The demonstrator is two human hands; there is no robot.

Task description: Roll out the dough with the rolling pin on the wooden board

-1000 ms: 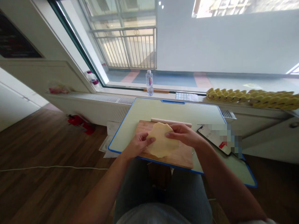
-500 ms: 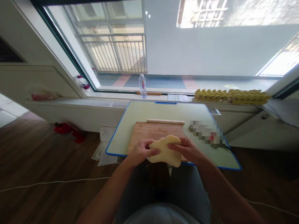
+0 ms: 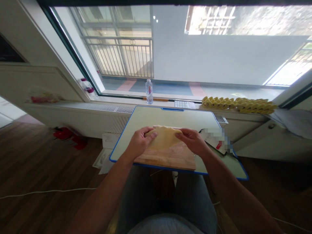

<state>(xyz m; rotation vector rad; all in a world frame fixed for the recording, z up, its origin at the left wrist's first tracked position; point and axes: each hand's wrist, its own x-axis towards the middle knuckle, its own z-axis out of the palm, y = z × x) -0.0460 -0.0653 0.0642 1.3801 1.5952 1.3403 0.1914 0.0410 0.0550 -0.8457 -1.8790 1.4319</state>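
Pinching dough at opposite edges, board open nearside

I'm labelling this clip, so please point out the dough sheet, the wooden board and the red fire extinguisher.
Dough sheet point(image 3: 164, 137): head view, middle of its visible face.
Wooden board point(image 3: 168, 159): head view, bare top surface near its front edge.
Red fire extinguisher point(image 3: 71, 137): head view, side of its body.

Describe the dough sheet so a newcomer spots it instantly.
Before the large window stands the blue-edged table, bearing a wooden board. Over the board, the left hand and right hand hold the dough sheet between them. It's thin and pale yellow, unlike the browner board.
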